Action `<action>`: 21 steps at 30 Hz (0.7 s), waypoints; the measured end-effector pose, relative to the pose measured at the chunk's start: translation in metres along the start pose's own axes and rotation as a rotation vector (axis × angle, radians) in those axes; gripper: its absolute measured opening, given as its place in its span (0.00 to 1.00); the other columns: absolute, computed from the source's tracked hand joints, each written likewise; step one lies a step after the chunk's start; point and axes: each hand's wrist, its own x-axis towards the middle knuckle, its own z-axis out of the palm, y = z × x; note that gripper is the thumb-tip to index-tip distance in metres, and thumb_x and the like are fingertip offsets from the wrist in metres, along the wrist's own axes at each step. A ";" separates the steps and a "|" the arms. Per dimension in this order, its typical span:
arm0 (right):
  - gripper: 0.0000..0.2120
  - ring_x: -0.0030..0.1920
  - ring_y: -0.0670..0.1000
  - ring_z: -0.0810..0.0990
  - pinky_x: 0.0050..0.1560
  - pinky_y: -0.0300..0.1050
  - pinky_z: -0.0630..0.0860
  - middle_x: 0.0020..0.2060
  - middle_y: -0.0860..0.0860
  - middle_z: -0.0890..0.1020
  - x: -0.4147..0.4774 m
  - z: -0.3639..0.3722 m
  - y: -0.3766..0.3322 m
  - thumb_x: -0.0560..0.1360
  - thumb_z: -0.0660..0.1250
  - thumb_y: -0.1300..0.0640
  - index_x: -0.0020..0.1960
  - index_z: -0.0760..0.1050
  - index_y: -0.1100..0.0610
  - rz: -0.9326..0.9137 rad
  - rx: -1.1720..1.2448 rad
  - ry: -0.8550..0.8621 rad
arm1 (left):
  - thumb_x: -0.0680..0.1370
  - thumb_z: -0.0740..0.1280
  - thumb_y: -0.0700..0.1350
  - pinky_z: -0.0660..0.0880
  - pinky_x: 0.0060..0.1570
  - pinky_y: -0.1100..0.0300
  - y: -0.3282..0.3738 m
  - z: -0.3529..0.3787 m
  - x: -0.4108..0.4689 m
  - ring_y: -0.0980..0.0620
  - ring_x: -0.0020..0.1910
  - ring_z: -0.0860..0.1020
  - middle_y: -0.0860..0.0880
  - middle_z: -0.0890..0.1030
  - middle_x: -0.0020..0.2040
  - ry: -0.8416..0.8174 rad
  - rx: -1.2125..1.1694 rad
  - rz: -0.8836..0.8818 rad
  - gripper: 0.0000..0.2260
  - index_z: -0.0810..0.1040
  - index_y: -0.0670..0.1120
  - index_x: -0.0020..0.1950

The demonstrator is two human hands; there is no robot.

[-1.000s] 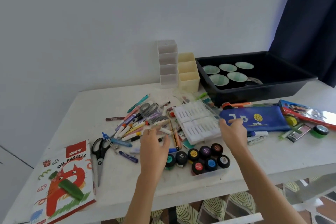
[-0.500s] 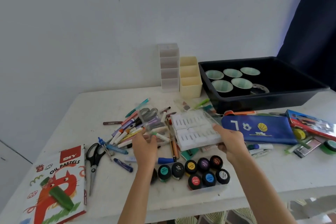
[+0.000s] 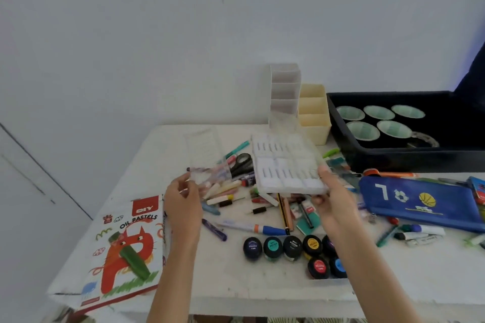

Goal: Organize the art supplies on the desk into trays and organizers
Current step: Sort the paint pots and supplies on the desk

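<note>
The clear lid (image 3: 203, 157) tilts above the pens (image 3: 225, 191), its long axis running away from the person. The left hand (image 3: 182, 199) pinches its near end. The right hand (image 3: 333, 202), palm up, grips the white compartment tray (image 3: 284, 165) by its near right corner, raised off the desk (image 3: 236, 288). Half a second ago, lid and tray were together and lower.

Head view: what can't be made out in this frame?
Head view throughout.
Paint pots: right forearm covers some; count unclear.
Blue pencil case: cut off by the right edge.
White compartment box, held by right hand: contents too blurred.
Clear lid, held by left hand: edges blurred.
</note>
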 end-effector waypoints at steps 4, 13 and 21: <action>0.11 0.44 0.51 0.81 0.24 0.36 0.73 0.48 0.56 0.82 -0.006 0.043 0.029 0.72 0.71 0.57 0.52 0.75 0.59 0.105 -0.084 -0.116 | 0.80 0.61 0.42 0.74 0.43 0.66 -0.007 -0.039 0.022 0.50 0.44 0.80 0.43 0.81 0.49 0.071 0.093 0.044 0.11 0.74 0.41 0.60; 0.14 0.40 0.51 0.79 0.20 0.35 0.70 0.51 0.57 0.82 0.009 0.128 0.117 0.75 0.67 0.58 0.59 0.75 0.62 0.229 -0.284 -0.233 | 0.80 0.60 0.42 0.74 0.47 0.56 -0.030 -0.069 0.058 0.55 0.40 0.76 0.47 0.78 0.52 0.011 0.153 -0.060 0.15 0.71 0.38 0.66; 0.10 0.33 0.49 0.79 0.34 0.44 0.81 0.46 0.55 0.79 0.022 0.136 0.131 0.76 0.66 0.55 0.49 0.73 0.62 0.053 -0.613 -0.104 | 0.78 0.63 0.40 0.68 0.60 0.56 -0.051 -0.065 0.068 0.46 0.55 0.75 0.39 0.74 0.61 -0.030 0.446 0.034 0.17 0.72 0.40 0.67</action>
